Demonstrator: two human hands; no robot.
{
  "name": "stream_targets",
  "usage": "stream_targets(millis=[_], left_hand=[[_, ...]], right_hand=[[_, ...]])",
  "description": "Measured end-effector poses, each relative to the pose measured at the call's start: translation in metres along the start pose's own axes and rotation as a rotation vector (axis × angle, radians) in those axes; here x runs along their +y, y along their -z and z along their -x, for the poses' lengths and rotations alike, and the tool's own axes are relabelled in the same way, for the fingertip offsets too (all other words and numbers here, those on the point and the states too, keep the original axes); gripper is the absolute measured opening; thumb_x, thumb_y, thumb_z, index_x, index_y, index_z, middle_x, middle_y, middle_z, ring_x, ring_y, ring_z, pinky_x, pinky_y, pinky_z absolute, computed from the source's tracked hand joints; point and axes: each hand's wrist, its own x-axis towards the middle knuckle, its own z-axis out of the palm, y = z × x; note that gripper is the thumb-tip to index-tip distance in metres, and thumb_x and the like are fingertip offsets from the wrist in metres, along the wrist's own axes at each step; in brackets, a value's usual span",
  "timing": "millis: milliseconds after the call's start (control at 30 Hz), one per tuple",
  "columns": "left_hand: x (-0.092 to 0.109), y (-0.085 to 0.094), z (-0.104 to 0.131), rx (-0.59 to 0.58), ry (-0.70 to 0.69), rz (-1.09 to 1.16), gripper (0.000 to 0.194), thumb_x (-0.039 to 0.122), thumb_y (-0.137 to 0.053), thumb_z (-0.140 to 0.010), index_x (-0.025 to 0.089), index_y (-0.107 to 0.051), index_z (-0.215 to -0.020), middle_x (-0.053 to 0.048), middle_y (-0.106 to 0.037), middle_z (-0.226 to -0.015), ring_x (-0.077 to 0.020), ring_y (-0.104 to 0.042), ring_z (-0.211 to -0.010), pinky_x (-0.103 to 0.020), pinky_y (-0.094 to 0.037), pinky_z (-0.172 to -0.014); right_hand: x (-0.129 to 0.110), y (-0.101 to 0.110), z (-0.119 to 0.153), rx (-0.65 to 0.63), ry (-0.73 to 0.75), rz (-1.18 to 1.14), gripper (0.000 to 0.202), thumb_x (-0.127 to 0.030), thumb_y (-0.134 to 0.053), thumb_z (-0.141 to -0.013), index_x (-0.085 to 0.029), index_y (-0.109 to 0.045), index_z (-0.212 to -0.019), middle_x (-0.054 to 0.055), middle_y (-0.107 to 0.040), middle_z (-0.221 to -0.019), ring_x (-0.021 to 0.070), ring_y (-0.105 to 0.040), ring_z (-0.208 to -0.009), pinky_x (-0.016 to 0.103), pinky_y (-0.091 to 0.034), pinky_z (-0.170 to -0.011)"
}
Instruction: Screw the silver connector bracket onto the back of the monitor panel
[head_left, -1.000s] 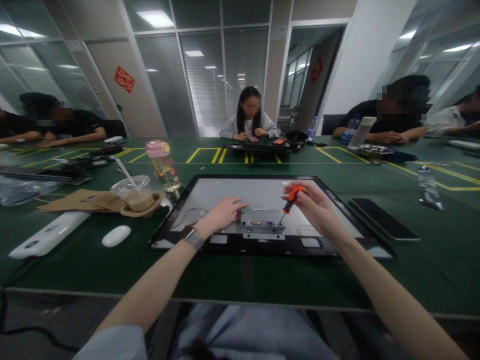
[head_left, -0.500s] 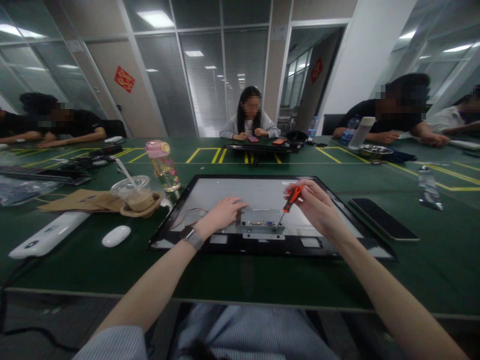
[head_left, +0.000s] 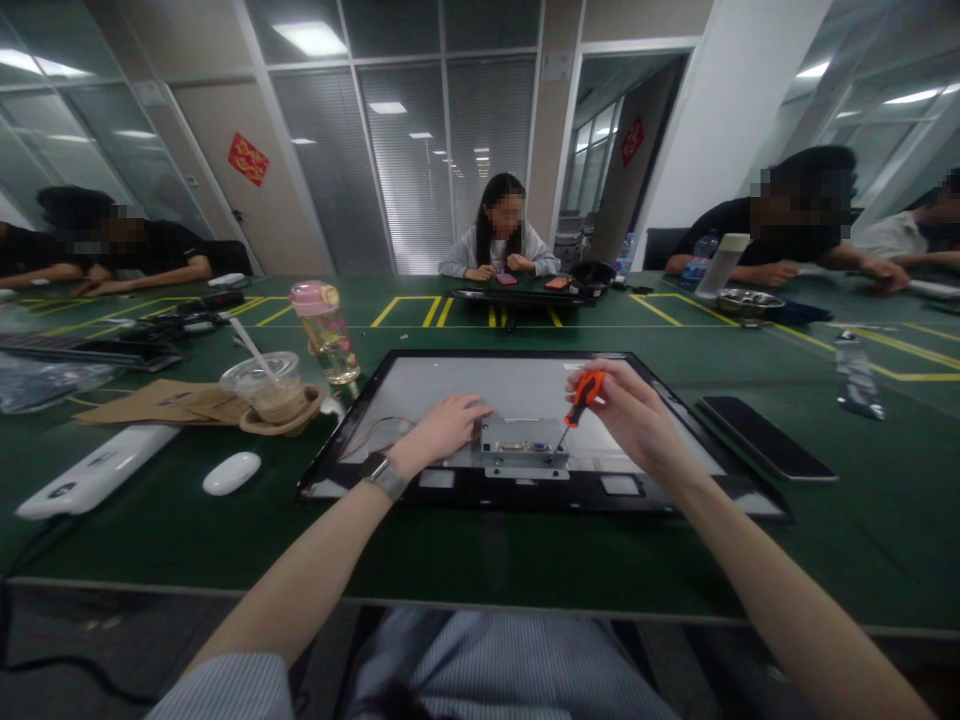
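— Gripping what, starting on the left?

— Laying the left hand (head_left: 448, 426) at the left end of the bracket (head_left: 517, 461), fingers loosely stretched, not curled into a fist. Not telling pinching from mere resting, with the contact partly hidden.

— And finding the bracket where?

— Seeing it sitting on the panel (head_left: 442, 373), near the edge closest to the wearer. Seeing the panel lying flat on the table (head_left: 487, 550).

— Holding what on the right?

— Pinching the driver (head_left: 587, 393) in the right hand (head_left: 630, 410), fingertips closed round the handle. Slanting the shaft down and leftward, pointing the tip at the bracket's right end, just beside the blue port (head_left: 540, 447). Not making out any screw head at this size.

— Working well at that slant?

— Probably needing care. Better lining up the shaft straight with any screw before turning, pressing just enough to avoid slipping into the port. Better bracing the bracket firmly from the left against twisting, while sparing the panel any hard leaning. Better turning slowly, feeling for binding.

— Minding anything farther right?

— Only leaving elbow room by the phone (head_left: 766, 438), lying just beside the panel.
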Motion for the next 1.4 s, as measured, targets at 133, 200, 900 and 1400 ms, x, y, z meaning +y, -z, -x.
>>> stream_targets(millis=[133,200,900,1400], left_hand=[[-0.0011,-0.0015,-0.0007,-0.001,-0.003,0.008,0.052,0.016,-0.040,-0.103,0.028,-0.046,-0.153,-0.008,-0.045,-0.161,-0.0271,-0.044,-0.147,-0.046,-0.037,-0.121],[0.0002,-0.0011,-0.0008,-0.002,-0.002,-0.004,0.053,0.015,-0.040,-0.102,0.028,-0.046,-0.153,-0.008,-0.045,-0.161,-0.0263,-0.044,-0.147,-0.044,-0.037,-0.120],[-0.0028,-0.0054,-0.0007,0.026,-0.019,-0.035,0.053,0.015,-0.041,-0.102,0.029,-0.046,-0.153,-0.007,-0.046,-0.160,-0.0260,-0.046,-0.145,-0.044,-0.038,-0.120],[-0.0002,-0.0042,-0.0019,0.024,-0.007,-0.042,0.053,0.014,-0.040,-0.102,0.028,-0.047,-0.152,-0.008,-0.047,-0.159,-0.0252,-0.047,-0.144,-0.043,-0.038,-0.119]], right_hand=[[0.0009,0.0001,0.0000,0.043,0.030,0.043,0.019,-0.049,-0.076,-0.086,-0.034,-0.077,-0.096,0.002,-0.073,-0.097,0.0221,-0.067,-0.092,0.042,-0.055,-0.089],[0.0014,0.0008,-0.0006,0.068,0.048,0.067,0.018,-0.047,-0.081,-0.081,-0.033,-0.077,-0.091,0.001,-0.070,-0.091,0.0197,-0.064,-0.084,0.038,-0.056,-0.082],[0.0043,0.0073,-0.0010,0.068,0.054,0.126,0.015,-0.038,-0.082,-0.083,-0.033,-0.079,-0.097,0.001,-0.075,-0.095,0.0205,-0.070,-0.088,0.043,-0.058,-0.090],[0.0024,0.0048,-0.0016,0.078,-0.006,0.044,0.020,-0.042,-0.088,-0.075,-0.034,-0.079,-0.090,0.000,-0.075,-0.097,0.0210,-0.070,-0.092,0.044,-0.057,-0.095]])
